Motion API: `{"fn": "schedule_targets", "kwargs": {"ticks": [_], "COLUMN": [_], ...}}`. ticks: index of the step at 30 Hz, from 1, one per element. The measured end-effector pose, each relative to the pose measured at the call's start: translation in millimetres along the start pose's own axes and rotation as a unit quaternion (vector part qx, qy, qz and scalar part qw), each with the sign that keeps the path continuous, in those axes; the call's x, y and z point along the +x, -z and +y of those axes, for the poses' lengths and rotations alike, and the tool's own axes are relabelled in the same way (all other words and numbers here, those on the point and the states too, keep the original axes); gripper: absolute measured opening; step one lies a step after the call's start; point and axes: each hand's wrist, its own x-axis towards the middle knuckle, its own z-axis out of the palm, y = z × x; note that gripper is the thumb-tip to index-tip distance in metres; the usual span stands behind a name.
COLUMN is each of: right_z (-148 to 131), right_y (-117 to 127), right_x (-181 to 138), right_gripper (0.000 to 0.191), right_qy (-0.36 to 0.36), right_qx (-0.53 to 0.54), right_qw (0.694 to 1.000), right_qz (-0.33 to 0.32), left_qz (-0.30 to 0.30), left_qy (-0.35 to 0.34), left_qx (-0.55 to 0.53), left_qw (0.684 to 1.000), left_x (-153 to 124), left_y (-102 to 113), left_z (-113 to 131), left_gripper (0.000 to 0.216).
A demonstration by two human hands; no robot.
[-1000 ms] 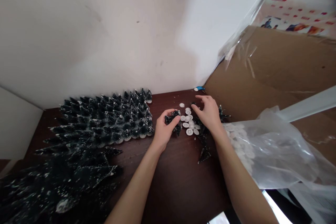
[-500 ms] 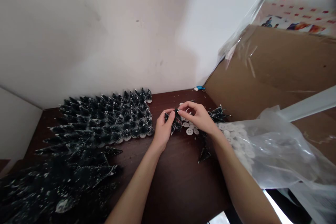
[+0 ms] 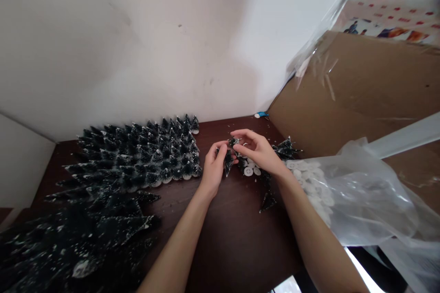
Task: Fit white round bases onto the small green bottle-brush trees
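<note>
My left hand (image 3: pixel 213 168) is closed around a small dark green miniature tree (image 3: pixel 228 161), tip pointing down. My right hand (image 3: pixel 258 151) pinches at the tree's upper end with thumb and fingers; whether a white disc sits in the pinch is hidden. Both hands hover just above the dark brown table (image 3: pixel 233 229). Loose white round discs (image 3: pixel 248 171) lie on the table under my right hand. A few unmounted trees (image 3: pixel 284 147) lie to the right of it, one more (image 3: pixel 267 201) near my right wrist.
Several rows of standing miniature trees (image 3: pixel 151 155) fill the table's left, running toward the near left corner. A clear plastic bag (image 3: pixel 347 192) with white discs lies at the right beside a cardboard box (image 3: pixel 371 96). White wall behind. A small blue object (image 3: pixel 262 115) sits at the back.
My right hand left the discs on the table and came to the tree in my left hand. Both hands then rose slightly, and the tree turned tip downward.
</note>
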Motion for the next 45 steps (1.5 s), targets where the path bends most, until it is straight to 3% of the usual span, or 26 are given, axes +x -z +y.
{"fn": "schedule_targets", "kwargs": {"ticks": [6,11,17,20,25,32,37,40,45], "right_z": [-0.1,-1.6,-2.6,-2.5,-2.2,-1.1,5.1,6.5,-2.3], "right_y": [0.7,-3.0,-12.6,-17.2,-13.8,-2.6,1.3,1.8,1.2], "right_x": [-0.1,-3.4,-3.9,-3.3,-3.3,0.0,2.5,2.1,-1.4], "right_gripper": [0.027,0.026,0.029,0.026,0.021,0.032,0.033,0.032,0.029], "right_qy": [0.000,-0.015,0.064,0.066,0.038,0.012,-0.028,-0.036,-0.026], "right_qx": [-0.009,0.037,-0.094,-0.110,-0.067,0.001,-0.011,-0.037,-0.006], "right_qw": [0.999,0.999,0.992,0.989,0.997,0.995,0.990,0.992,0.999], "right_qz": [0.039,-0.020,-0.062,-0.066,-0.023,0.095,0.136,0.113,0.019], "left_qz": [0.010,0.028,0.053,0.044,0.038,0.037,0.039,0.036,0.067], "left_qy": [0.006,0.001,-0.050,-0.051,0.003,0.021,0.001,-0.024,-0.056], "left_qx": [-0.034,0.010,0.079,0.081,0.037,0.029,0.050,0.068,0.115], "left_qw": [0.999,1.000,0.994,0.994,0.999,0.999,0.998,0.997,0.990], "left_x": [0.3,4.1,6.7,6.0,4.4,3.0,0.4,-0.7,0.5], "left_y": [0.6,4.7,10.7,9.8,6.4,4.5,2.3,2.2,4.6], "left_z": [0.0,-7.5,-12.3,-10.4,-7.6,-4.9,-1.8,-1.8,-4.6], "left_gripper": [0.028,0.034,0.043,0.047,0.049,0.051,0.052,0.053,0.057]}}
